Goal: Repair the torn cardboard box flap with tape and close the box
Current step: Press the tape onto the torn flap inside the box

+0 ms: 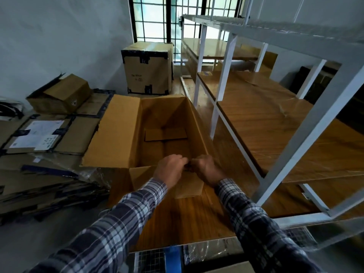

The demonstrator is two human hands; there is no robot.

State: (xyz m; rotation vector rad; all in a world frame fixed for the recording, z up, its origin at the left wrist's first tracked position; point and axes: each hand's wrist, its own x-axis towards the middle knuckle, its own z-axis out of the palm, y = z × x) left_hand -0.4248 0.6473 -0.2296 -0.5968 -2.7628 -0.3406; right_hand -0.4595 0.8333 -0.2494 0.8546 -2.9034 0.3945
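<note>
An open brown cardboard box [126, 134] stands in front of me, its long left flap raised and its inside holding only a loose cardboard piece [165, 134]. The near short flap [189, 184] hangs toward me. My left hand [169, 170] and my right hand [206, 170] meet over the near edge of the box, fingers pinched together on something small and dark between them. What that thing is stays hidden by the fingers. Both plaid sleeves reach in from the bottom.
Flattened cartons [45, 146] lie piled at the left, with a small closed box [61, 95] behind them. A taped tall box [146, 69] stands by the barred window. A white metal rack [307, 123] with wooden shelves fills the right. A wooden board [187, 219] lies under my arms.
</note>
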